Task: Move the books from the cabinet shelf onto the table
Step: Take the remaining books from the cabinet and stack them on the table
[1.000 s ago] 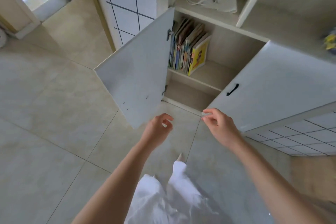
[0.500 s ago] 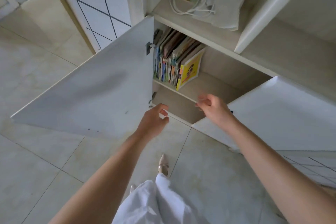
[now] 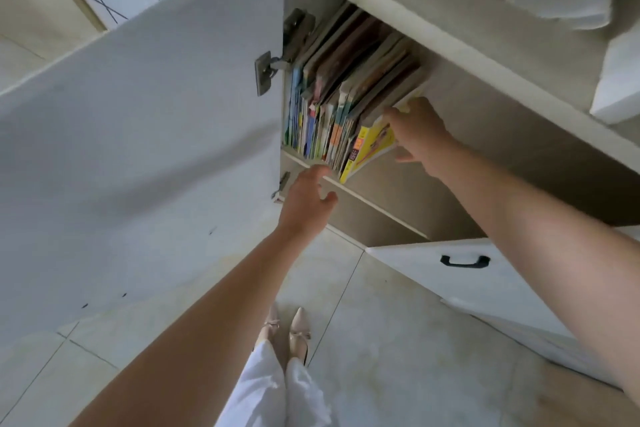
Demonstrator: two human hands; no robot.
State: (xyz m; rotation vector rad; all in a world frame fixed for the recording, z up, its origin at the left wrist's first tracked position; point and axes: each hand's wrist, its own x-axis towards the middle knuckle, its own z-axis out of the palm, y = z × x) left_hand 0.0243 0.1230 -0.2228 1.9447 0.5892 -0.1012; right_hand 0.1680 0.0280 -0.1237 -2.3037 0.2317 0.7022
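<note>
Your cabinet (image 3: 485, 55) stands with its left door (image 3: 138, 149) swung wide, and the books (image 3: 343, 104) lean in a row on its upper shelf (image 3: 377, 201), at the left end. Your right hand (image 3: 420, 135) grips the yellow book (image 3: 372, 146) at the row's right end, while your left hand (image 3: 306, 204), fingers loose and holding nothing, reaches at the shelf's front edge just below the books.
</note>
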